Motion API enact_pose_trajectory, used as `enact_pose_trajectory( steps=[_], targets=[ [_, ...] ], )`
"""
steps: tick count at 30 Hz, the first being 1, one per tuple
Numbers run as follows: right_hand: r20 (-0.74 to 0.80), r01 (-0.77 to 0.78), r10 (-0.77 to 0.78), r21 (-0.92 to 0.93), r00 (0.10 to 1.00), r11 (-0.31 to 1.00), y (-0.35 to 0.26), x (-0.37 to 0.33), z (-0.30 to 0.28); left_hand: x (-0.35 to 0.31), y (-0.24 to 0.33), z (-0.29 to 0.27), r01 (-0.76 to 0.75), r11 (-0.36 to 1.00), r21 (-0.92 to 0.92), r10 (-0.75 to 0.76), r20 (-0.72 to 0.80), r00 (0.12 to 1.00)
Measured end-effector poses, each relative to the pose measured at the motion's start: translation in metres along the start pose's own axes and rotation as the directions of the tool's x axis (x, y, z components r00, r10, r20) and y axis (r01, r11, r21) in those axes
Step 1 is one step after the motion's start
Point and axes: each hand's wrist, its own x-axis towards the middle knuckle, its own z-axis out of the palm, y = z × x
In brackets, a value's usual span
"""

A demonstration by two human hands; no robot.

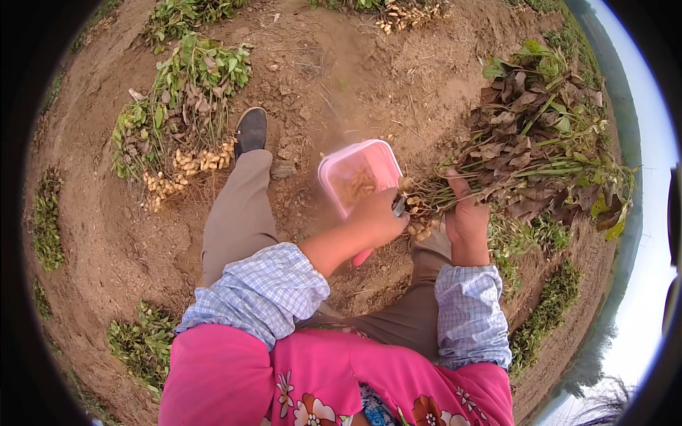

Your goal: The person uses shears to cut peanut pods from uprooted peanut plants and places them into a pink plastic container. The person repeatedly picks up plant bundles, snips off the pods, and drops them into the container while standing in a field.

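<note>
My right hand is closed round the stems of a bunch of peanut plants, whose wilted leaves spread to the upper right. Clusters of peanuts hang at the root end, between my hands. My left hand is closed at these roots, on a small tool with a dark metal end. A pink piece sticks out below that hand, perhaps the tool's handle; the grip hides the join. Just beyond my left hand stands a pink plastic tub with some loose peanuts inside.
Another heap of peanut plants lies at the left, its pods beside my dark shoe. More plants lie at the far edge. Green rows run at the right, over brown soil.
</note>
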Motion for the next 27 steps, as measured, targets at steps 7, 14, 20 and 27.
enact_pose_trajectory(
  steps=[7,14,20,27],
  targets=[
    [-0.015,-0.049,0.049,-0.03,0.999,0.998,0.001,0.002,0.003,0.001,0.01,-0.01,0.258,0.945,-0.199,-0.22,0.194,0.956],
    [-0.054,-0.036,0.038,0.027,0.998,0.999,0.004,0.001,0.01,0.003,0.01,-0.016,0.351,0.889,-0.293,-0.292,0.227,0.929],
    [-0.052,-0.096,0.099,0.057,0.994,0.994,-0.001,0.005,0.007,0.01,0.007,-0.025,0.435,0.832,-0.344,-0.36,0.262,0.895],
    [-0.084,-0.099,0.118,0.203,0.989,0.974,-0.004,0.033,-0.028,0.012,-0.001,-0.029,0.407,0.728,-0.551,-0.252,0.337,0.907]
  ],
)
